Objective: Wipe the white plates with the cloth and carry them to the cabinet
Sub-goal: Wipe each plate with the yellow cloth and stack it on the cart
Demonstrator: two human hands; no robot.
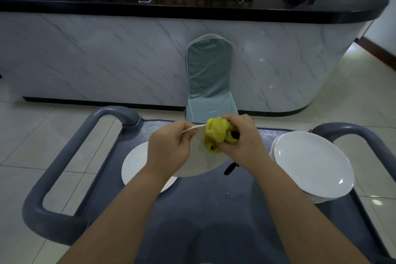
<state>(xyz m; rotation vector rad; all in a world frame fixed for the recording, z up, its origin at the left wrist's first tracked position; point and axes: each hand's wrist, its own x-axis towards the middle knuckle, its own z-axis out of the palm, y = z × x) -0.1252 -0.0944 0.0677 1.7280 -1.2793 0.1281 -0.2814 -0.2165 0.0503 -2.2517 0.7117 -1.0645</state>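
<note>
My left hand [171, 146] grips the rim of a white plate [201, 163] and holds it tilted above the grey cart top [214, 203]. My right hand [242, 141] clutches a bunched yellow cloth [216, 135] and presses it against the plate's upper edge. Under my left arm another white plate [135, 165] lies flat on the cart. A stack of white plates [312, 165] stands on the cart's right side.
The cart has thick grey handles on the left [64, 167] and right [353, 133]. A small black object [230, 168] lies on the cart below the held plate. Beyond stand a covered chair [210, 77], a marble-fronted counter [107, 53], and tiled floor.
</note>
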